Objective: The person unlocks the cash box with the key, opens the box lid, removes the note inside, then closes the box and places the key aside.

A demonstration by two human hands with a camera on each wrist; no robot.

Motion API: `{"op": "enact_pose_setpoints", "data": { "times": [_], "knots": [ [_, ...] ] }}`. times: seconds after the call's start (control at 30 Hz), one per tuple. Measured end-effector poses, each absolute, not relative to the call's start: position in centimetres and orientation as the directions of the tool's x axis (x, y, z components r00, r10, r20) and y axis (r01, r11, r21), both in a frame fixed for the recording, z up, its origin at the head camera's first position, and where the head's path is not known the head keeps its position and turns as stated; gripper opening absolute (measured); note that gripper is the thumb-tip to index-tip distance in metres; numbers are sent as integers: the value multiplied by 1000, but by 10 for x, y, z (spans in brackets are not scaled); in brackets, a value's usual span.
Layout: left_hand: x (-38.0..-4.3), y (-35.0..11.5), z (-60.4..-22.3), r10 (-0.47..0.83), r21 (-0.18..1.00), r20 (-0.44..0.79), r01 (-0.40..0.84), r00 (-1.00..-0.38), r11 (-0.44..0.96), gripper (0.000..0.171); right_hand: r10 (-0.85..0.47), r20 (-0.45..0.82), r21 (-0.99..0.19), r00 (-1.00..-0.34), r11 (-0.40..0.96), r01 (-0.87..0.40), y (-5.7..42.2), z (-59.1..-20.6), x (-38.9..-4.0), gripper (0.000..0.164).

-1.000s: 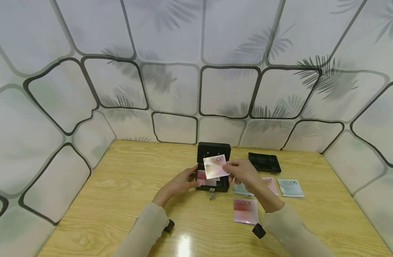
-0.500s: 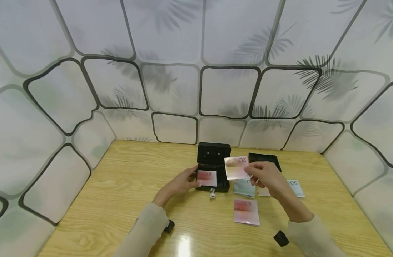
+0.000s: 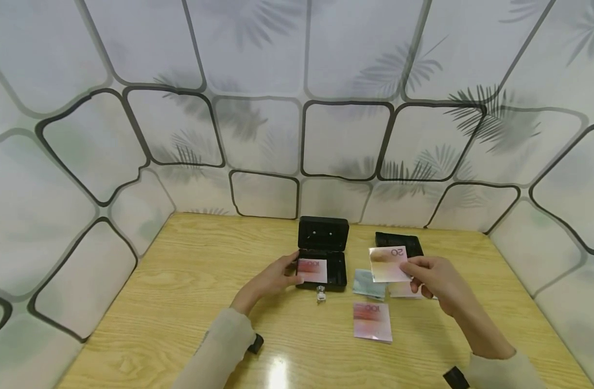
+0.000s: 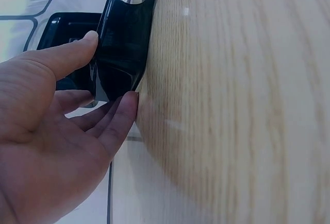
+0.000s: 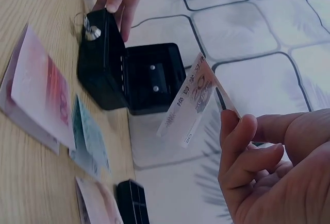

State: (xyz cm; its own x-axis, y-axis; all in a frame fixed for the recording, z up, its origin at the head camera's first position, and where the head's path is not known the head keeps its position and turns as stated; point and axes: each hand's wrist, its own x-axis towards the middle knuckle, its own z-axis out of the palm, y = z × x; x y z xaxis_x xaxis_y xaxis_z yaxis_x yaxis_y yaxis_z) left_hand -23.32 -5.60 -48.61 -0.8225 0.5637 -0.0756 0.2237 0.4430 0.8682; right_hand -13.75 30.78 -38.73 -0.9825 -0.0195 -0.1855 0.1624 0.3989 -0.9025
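Pinching a limp, feather-light 20 note by its edge, the right hand hovers; left hand, fingers relaxed, steadies the cash box.

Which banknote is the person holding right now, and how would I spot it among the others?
Start at the open black cash box in the middle of the wooden table. Just right of it, the right hand pinches a pinkish note marked 20 above the tabletop. It is the only note lifted up; the others lie flat on the table or in the box.
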Motion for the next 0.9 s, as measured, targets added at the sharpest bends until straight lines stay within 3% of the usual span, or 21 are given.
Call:
{"op": "enact_pose_setpoints", "data": {
  "times": [0.63,0.9],
  "knots": [
    [-233,-55,-484,564,870,-72,225,-822,439,72,48,-304,-837,-951,464,291,375,-399,-100,26],
    [-234,-56,-486,543,862,-86,210,-835,461,73,11,-397,-816,-918,453,359,383,-421,-91,26]
  ]
}}
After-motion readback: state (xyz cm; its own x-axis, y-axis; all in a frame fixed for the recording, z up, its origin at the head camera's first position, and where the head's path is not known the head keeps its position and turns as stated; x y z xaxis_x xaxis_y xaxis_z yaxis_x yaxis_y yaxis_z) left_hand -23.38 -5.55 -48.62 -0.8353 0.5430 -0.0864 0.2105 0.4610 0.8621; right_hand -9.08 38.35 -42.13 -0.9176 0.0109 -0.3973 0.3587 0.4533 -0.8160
